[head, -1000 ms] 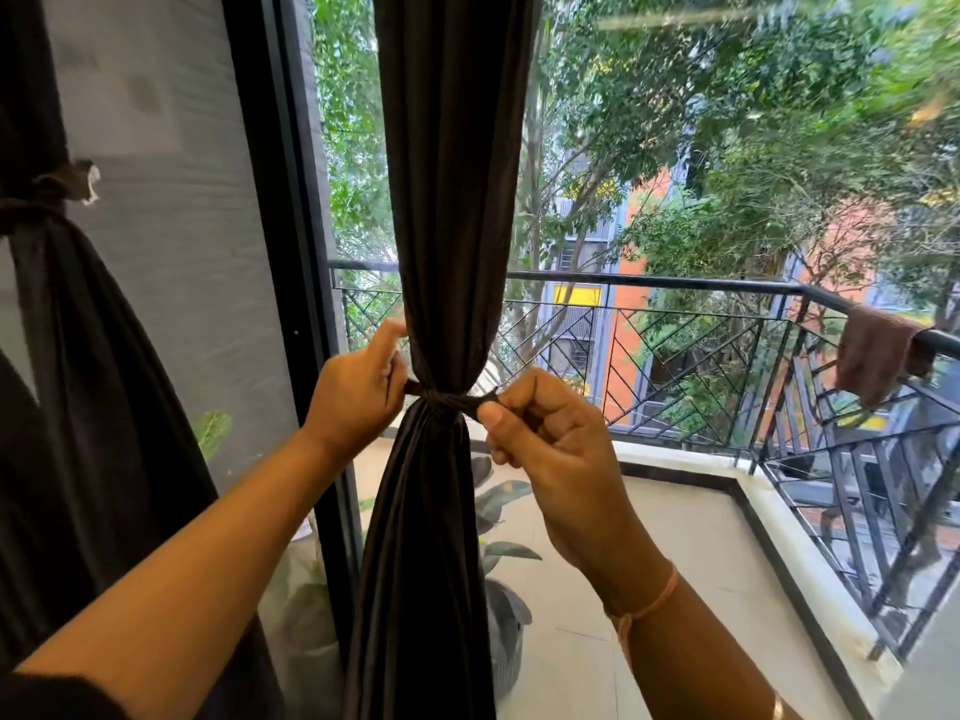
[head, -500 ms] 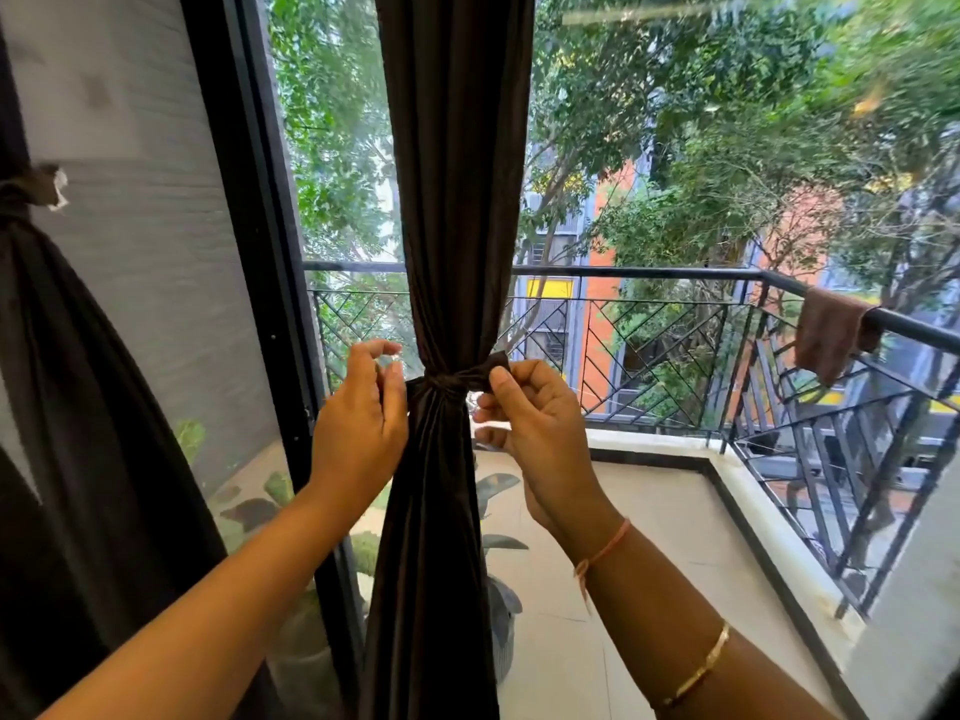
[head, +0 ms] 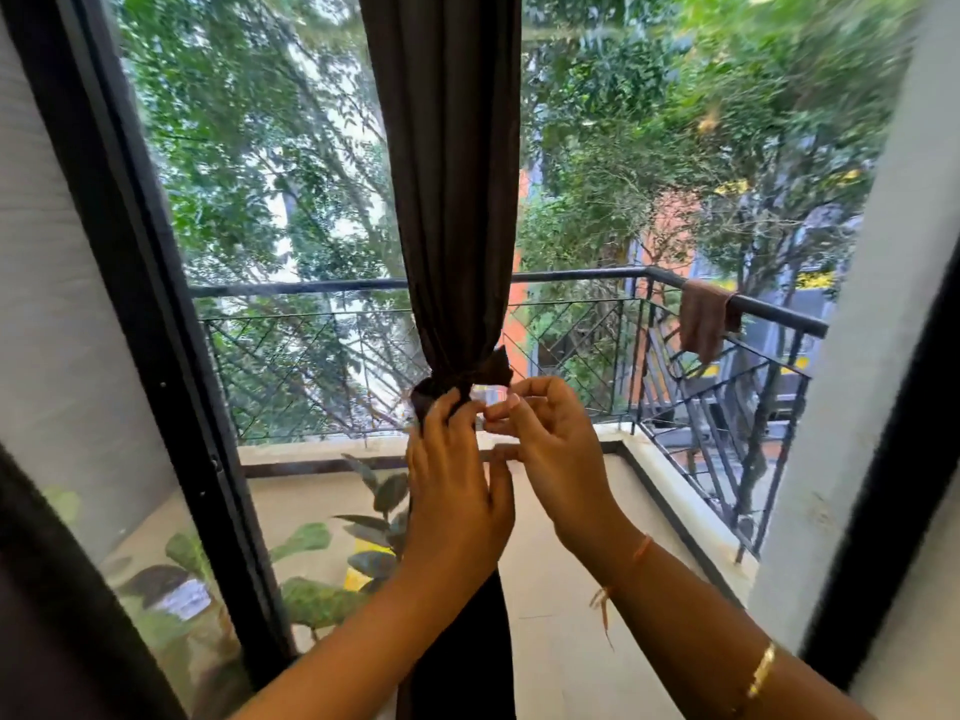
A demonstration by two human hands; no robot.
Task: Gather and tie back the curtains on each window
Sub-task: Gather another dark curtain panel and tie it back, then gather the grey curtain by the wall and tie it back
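A dark brown curtain (head: 452, 174) hangs in the middle of the window, gathered into a narrow waist by a matching tie band (head: 467, 379). The band's loose end sticks up to the right of the knot. My left hand (head: 452, 491) is in front of the curtain, its fingertips curled onto the knot. My right hand (head: 556, 449) is just right of the knot with curled fingers, thumb and forefinger close together. I cannot tell whether they pinch anything. Below my left hand the curtain drops straight down.
A black window frame (head: 156, 314) stands on the left, with another dark curtain (head: 47, 631) at the lower left edge. Outside are a balcony railing (head: 582, 275) with a brown cloth (head: 701, 324) over it, a leafy potted plant (head: 374, 517) and trees. A white wall (head: 872, 356) stands on the right.
My left hand has come from the curtain's left side round to its front, onto the knot. My right hand no longer holds the band's end, which now sticks up free. The view has shifted left.
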